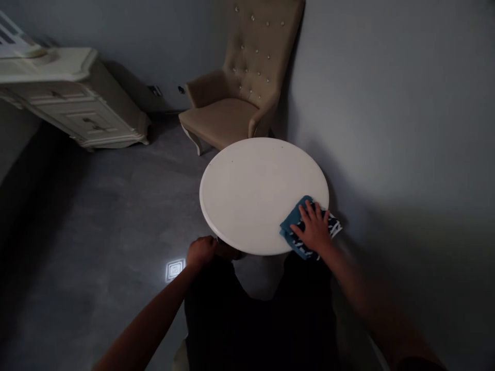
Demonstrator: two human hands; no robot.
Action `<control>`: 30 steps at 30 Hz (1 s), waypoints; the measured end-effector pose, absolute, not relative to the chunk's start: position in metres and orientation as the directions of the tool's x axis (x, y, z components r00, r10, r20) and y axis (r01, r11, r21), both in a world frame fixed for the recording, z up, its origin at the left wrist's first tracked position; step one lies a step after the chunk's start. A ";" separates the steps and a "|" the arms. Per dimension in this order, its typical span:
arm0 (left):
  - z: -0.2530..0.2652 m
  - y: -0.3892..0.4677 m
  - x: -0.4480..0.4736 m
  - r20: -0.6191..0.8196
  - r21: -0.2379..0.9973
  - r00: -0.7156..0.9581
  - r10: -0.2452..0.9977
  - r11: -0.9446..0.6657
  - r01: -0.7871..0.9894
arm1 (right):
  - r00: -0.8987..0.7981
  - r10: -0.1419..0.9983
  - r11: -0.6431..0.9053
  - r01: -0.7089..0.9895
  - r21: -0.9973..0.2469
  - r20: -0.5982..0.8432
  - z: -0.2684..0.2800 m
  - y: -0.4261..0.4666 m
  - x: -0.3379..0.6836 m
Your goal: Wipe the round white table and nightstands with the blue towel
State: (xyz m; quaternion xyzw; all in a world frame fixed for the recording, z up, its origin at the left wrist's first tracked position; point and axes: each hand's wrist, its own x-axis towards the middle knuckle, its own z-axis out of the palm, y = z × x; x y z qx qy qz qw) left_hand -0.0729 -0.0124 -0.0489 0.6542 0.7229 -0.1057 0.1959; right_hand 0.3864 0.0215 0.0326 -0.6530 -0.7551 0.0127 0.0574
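Right hand (316, 232) rests, fingers (310, 210) spread, on cloth (291, 220), which may slip because it overhangs the surface (259, 190); left hand (201, 252): fingers unclear

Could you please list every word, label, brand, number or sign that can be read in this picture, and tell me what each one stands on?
No text can be read anywhere.
Bright square on the floor: faint marks inside it, too small and blurred to tell whether they are lettering.
Folded cloth under the right hand: a dark-and-white pattern, partly covered; no readable words.
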 end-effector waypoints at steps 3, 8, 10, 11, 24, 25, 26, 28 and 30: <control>-0.047 -0.009 -0.073 -0.434 0.120 -0.064 0.899 0.128 0.985 | -0.054 0.995 0.061 0.994 -0.086 0.079 0.035 0.067 0.417; -0.039 -0.003 -0.072 -0.470 0.176 -0.034 0.882 0.132 0.976 | 0.007 0.997 -0.005 1.000 -0.026 0.072 0.040 0.158 0.449; -0.035 0.000 -0.072 -0.477 0.201 -0.025 0.879 0.136 0.970 | 0.009 0.997 -0.010 1.000 0.013 0.072 0.043 0.197 0.452; -0.033 0.001 -0.073 -0.479 0.208 -0.022 0.878 0.138 0.968 | 0.014 0.998 -0.016 0.999 0.027 0.067 0.044 0.217 0.450; -0.049 0.004 -0.108 -0.490 0.291 -0.027 0.871 0.192 0.937 | 0.216 0.976 -0.215 0.975 -0.053 0.019 0.051 0.441 0.308; -0.050 0.004 -0.110 -0.489 0.296 -0.028 0.872 0.197 0.935 | 0.200 0.979 -0.199 0.979 -0.052 0.025 0.050 0.451 0.291; -0.051 0.004 -0.111 -0.490 0.301 -0.031 0.871 0.202 0.932 | 0.177 0.984 -0.176 0.983 -0.048 0.030 0.049 0.459 0.273; -0.052 0.004 -0.113 -0.495 0.307 -0.038 0.868 0.215 0.927 | 0.107 0.994 -0.106 0.994 -0.034 0.033 0.048 0.469 0.235; -0.053 0.004 -0.113 -0.497 0.313 -0.037 0.867 0.219 0.924 | 0.017 0.999 -0.016 0.999 -0.030 0.035 0.047 0.471 0.195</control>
